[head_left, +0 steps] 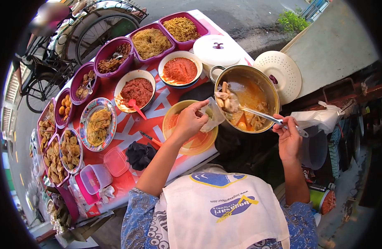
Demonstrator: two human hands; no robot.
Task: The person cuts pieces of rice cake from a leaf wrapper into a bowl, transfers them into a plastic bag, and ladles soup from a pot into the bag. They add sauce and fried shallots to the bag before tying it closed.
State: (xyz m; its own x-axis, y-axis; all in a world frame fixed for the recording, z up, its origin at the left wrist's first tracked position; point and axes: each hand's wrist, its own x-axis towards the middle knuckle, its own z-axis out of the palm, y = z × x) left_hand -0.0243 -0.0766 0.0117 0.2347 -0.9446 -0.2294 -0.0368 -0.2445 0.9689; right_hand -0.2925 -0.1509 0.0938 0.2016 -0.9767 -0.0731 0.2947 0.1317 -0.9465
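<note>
I record my left hand [191,120] pinching open the mouth of a clear plastic bag [211,117], just beside the steel pot [245,68] and above a yellow bowl [199,145]. My right hand [287,139] is closed round the handle of a ladle [229,101], whose loaded bowl sits at the pot's edge by the bag's mouth. Assessment: the ladleful is lifted but not yet tipped in, and the bag looks nearly empty.

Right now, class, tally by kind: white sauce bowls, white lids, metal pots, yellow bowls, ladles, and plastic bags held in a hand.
White sauce bowls: 2
White lids: 2
Metal pot: 1
Yellow bowl: 1
Ladle: 1
Held plastic bag: 1
Total: 8
</note>
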